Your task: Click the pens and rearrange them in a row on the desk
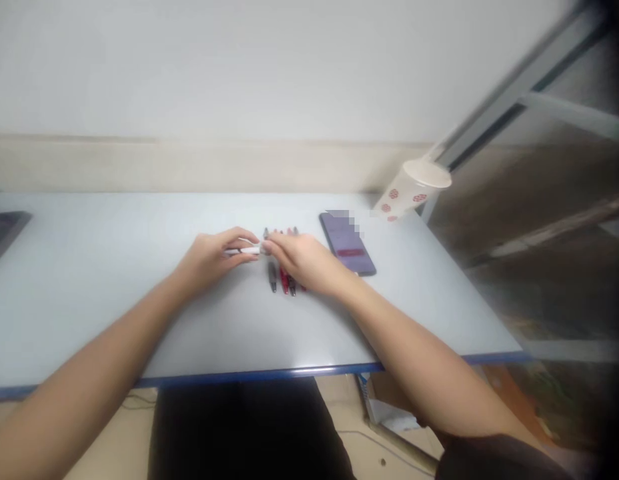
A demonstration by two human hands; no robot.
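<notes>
A slim white pen [248, 251] lies level just above the table, pinched between the thumb and fingers of my left hand [217, 257]. From the other side my right hand [302, 259] pinches the pen's right end, where a clear or pale tip shows; whether that is a cap I cannot tell. Several pens lie side by side under and beside my right hand, among them a dark grey pen [272, 276] and a red pen [283, 281]. Their middles are partly hidden by my right hand.
The pale table [229, 333] has a blue front edge and meets a wall at the back. A phone [347, 243] lies right of my right hand. Behind it, a lidded paper cup [412, 190] with a straw stands at the corner. A dark device [7, 230] lies far left.
</notes>
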